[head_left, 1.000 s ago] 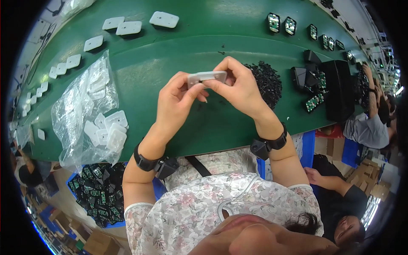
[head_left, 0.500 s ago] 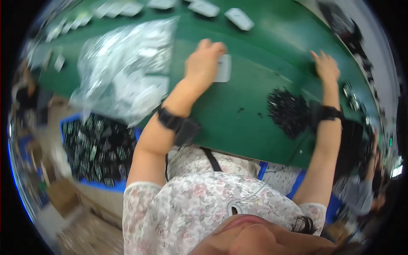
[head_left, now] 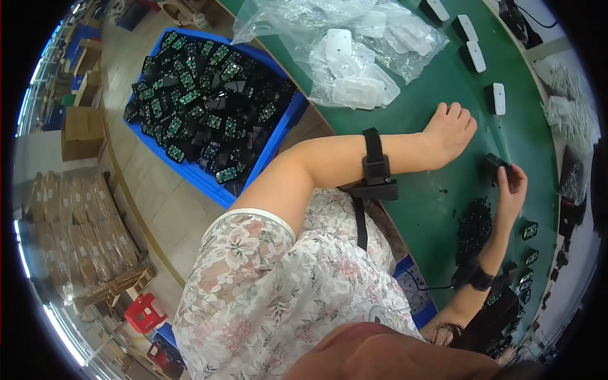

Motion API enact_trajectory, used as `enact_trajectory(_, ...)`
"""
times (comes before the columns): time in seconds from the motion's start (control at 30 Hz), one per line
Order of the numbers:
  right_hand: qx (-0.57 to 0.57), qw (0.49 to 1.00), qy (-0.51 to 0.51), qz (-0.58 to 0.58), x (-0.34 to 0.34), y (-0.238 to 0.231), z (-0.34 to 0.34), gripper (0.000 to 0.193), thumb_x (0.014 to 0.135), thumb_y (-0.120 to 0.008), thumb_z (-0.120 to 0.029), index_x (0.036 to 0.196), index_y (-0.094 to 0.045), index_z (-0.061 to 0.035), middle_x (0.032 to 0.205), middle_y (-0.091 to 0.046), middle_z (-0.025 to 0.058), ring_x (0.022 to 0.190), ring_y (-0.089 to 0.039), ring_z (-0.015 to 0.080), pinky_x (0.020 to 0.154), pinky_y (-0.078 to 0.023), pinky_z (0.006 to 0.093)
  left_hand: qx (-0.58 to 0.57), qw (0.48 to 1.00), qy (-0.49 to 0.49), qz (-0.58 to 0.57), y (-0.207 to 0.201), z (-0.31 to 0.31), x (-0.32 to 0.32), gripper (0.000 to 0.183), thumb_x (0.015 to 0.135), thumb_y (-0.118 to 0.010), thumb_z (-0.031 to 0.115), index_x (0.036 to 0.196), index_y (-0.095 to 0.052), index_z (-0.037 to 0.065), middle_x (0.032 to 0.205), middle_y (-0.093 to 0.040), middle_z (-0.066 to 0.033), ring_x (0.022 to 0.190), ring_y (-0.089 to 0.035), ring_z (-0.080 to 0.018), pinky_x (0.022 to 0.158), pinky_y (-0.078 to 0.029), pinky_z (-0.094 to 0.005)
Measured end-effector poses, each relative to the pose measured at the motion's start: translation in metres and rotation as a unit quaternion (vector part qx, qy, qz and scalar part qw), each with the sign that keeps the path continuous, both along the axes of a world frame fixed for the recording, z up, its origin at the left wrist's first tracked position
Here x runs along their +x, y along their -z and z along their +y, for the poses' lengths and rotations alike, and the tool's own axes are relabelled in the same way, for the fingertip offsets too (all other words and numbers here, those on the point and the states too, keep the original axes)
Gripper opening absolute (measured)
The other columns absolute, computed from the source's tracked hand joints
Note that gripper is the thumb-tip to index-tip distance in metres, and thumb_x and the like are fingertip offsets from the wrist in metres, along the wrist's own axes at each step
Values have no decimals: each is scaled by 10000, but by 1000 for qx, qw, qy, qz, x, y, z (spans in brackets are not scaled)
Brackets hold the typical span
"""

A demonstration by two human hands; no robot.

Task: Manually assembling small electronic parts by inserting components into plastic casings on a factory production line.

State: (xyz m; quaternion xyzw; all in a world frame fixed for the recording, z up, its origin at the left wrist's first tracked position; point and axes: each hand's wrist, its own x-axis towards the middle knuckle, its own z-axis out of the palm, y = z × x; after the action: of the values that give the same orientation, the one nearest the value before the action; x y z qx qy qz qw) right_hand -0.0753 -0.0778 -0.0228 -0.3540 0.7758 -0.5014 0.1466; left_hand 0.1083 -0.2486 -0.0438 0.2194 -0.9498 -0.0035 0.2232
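Note:
My left hand (head_left: 448, 134) is over the green table (head_left: 405, 136), back upward. Its fingers curl down, hiding whatever lies under them. To its right, my right hand (head_left: 514, 189) pinches a small black plastic housing (head_left: 493, 164) between thumb and fingers. Just below that hand lies a heap of small black parts (head_left: 475, 229). Beyond my left hand, a clear plastic bag (head_left: 415, 47) spills rounded white plastic covers (head_left: 358, 92) onto the table. A black housing with a white cover (head_left: 499, 99) stands on the far side, with several similar ones in a row.
A blue bin (head_left: 190, 174) full of black housings with green circuit boards stands left of the table. Several circuit-board units (head_left: 529, 230) line the right side. Wrapped bundles (head_left: 563, 117) lie along the far edge. A red stool (head_left: 144, 313) stands on the floor.
The whole view has swung round, bringing the blue bin fully into sight. My right hand, earlier stretched out with spread fingers, now grips a black housing. The white cover by my left hand no longer shows.

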Motion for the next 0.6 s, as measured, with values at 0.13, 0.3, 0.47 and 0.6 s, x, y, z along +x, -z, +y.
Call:
enact_trajectory(0.13,57,990,-36,121,41,-11,2,380,889,-621,-58,1247,-503,-3,1151,-569,87,1063,-547,162,925,-422,280,14,988,131,86,15,-8,18,294,774,-586,150,1057,-552,78,922,-539,-40,910,-497,-229,777,-400,-350)
enact_trajectory(0.3,141,947,-62,281,63,-30,2,304,846,-624,-27,1148,-605,-3,1146,-619,120,1078,-581,230,956,-417,316,60,950,289,106,12,-13,29,275,758,-618,152,1024,-572,106,932,-593,-33,947,-548,-227,776,-434,-368)
enact_trajectory(0.47,54,967,-92,232,93,-43,-26,300,810,-654,-6,1109,-630,4,1135,-637,123,1047,-605,220,909,-455,303,316,889,289,164,2,-36,51,519,747,-607,-11,1257,-527,46,1230,-571,-154,1133,-530,-335,975,-421,-404)
enact_trajectory(0.6,55,956,-145,248,104,-39,-43,338,783,-667,12,1117,-639,-31,1142,-637,112,1030,-612,240,892,-473,312,369,870,268,186,0,-44,64,499,799,-501,-86,1276,-523,58,1302,-535,-133,1209,-493,-307,1007,-400,-394)
